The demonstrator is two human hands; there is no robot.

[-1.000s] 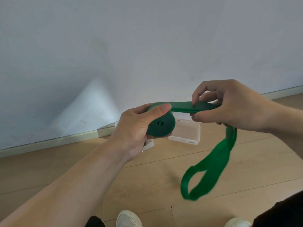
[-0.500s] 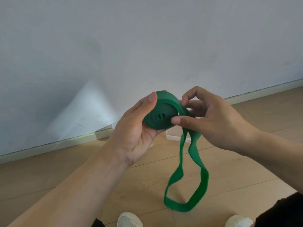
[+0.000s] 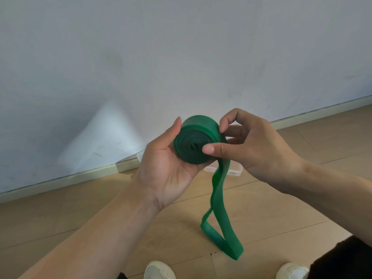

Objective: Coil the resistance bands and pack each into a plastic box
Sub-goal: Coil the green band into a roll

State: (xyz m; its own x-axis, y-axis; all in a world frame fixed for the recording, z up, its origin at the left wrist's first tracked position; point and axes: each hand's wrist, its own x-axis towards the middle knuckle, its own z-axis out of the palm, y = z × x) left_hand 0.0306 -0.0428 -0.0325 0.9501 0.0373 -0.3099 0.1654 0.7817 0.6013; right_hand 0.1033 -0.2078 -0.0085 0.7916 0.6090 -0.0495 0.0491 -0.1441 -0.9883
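A green resistance band [image 3: 196, 137] is partly wound into a thick coil held at chest height. My left hand [image 3: 167, 170] cups the coil from the left and below, fingers curled around its rim. My right hand [image 3: 253, 146] pinches the coil's right side, thumb pressed on its flat face and forefinger on its outer wrap. The unwound tail of the band [image 3: 221, 224] hangs down from the coil as a loop toward the floor. A clear plastic box [image 3: 234, 170] sits on the floor behind my hands, mostly hidden by them.
A pale wall meets the wooden floor [image 3: 281, 198] at a white skirting board [image 3: 80, 176]. The corner of another clear box [image 3: 138, 157] peeks out left of my left hand. My white shoes [image 3: 160, 270] show at the bottom edge.
My right hand has moved left from a stretched-out strip to the coil, laying more band onto it. The coil grew thicker and the hanging loop got shorter.
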